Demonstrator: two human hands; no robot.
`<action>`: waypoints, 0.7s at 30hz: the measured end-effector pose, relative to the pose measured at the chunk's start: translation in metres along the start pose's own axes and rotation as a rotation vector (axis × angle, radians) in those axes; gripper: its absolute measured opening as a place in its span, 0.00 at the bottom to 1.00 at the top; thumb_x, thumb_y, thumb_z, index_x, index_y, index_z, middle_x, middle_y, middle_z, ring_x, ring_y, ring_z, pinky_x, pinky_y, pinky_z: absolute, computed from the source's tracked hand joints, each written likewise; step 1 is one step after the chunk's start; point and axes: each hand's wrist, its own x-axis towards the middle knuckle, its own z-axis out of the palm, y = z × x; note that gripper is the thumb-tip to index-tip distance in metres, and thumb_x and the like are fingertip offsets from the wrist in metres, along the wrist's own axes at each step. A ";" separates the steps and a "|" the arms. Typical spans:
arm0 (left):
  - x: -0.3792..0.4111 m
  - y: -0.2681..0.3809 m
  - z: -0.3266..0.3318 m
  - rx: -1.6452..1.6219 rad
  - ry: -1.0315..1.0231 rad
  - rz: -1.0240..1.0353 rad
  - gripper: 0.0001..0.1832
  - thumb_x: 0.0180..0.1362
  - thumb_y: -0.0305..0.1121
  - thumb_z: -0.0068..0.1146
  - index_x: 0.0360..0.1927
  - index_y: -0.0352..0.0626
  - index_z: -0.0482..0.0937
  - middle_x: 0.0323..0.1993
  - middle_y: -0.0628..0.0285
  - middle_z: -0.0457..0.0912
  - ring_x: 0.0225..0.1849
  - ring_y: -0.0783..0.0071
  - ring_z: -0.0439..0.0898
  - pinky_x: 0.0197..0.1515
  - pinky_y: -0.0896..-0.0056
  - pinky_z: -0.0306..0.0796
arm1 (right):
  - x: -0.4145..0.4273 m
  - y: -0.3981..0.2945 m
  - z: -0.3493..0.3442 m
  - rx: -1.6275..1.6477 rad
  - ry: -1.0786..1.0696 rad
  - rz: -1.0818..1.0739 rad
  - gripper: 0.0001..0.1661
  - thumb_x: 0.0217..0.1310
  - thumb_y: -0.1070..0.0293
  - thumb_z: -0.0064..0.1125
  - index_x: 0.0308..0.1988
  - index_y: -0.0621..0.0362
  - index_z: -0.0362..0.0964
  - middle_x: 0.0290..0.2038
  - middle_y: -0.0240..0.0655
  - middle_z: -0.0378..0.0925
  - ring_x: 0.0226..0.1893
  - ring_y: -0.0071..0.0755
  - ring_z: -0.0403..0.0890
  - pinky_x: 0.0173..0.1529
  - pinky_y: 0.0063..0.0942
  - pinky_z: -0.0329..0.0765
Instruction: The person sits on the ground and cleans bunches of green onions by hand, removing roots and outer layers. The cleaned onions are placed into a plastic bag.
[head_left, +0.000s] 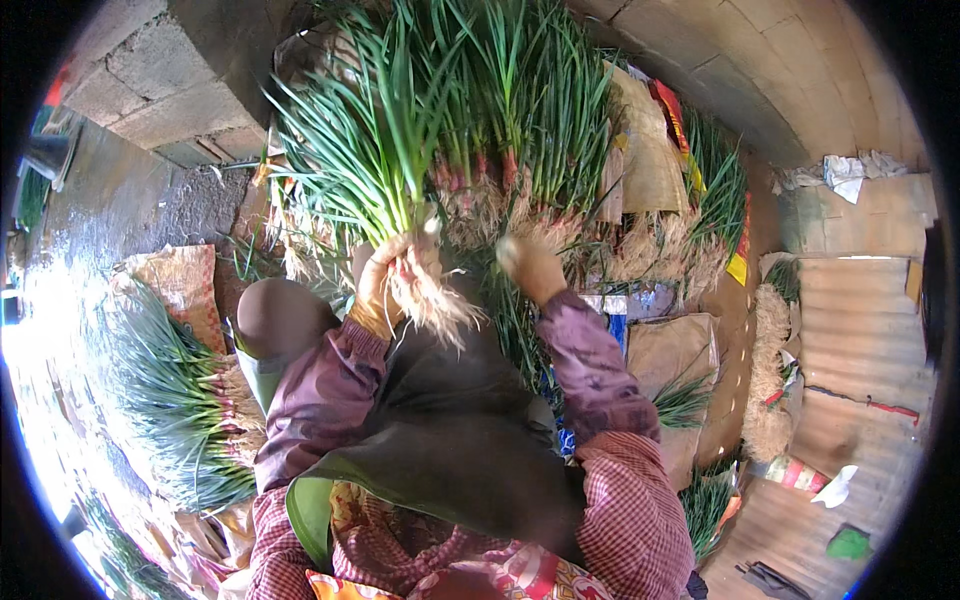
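My left hand (380, 281) is closed around a bunch of spring onions (386, 180) just above their pale, stringy roots. The green leaves fan upward and to the left, and the roots hang over my dark apron (450, 435). My right hand (529, 266) is to the right of the bunch and apart from it, blurred by motion. It is near the roots of a large heap of spring onions (517, 127) in front of me. Its fingers are too blurred to show whether they hold anything.
More spring onions (180, 397) lie in a row on my left. Sacking (645, 150) partly covers the heap at right, beside a block wall (757, 67). A brown sack (667, 352) with a small bunch of greens (682, 401) lies right of me. Corrugated sheeting (855, 330) stands farther right.
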 end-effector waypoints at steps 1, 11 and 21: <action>-0.002 -0.002 0.011 -0.027 -0.034 -0.003 0.15 0.57 0.32 0.51 0.45 0.38 0.67 0.29 0.67 0.68 0.26 0.78 0.65 0.29 0.76 0.63 | 0.028 -0.008 -0.021 0.080 0.302 -0.038 0.17 0.61 0.55 0.46 0.35 0.56 0.72 0.30 0.47 0.77 0.28 0.48 0.78 0.33 0.40 0.74; 0.016 0.000 0.001 0.154 0.022 -0.027 0.17 0.53 0.30 0.57 0.45 0.38 0.70 0.32 0.60 0.75 0.33 0.71 0.75 0.38 0.66 0.72 | 0.127 0.004 -0.101 0.721 0.186 0.288 0.06 0.62 0.67 0.52 0.33 0.57 0.72 0.24 0.31 0.76 0.21 0.18 0.73 0.23 0.14 0.72; 0.041 -0.019 -0.024 0.666 0.347 -0.023 0.12 0.52 0.31 0.54 0.36 0.33 0.76 0.27 0.55 0.80 0.21 0.77 0.77 0.19 0.81 0.70 | 0.051 -0.068 -0.053 0.127 0.418 0.018 0.06 0.56 0.65 0.52 0.27 0.51 0.69 0.21 0.38 0.73 0.16 0.37 0.73 0.21 0.32 0.72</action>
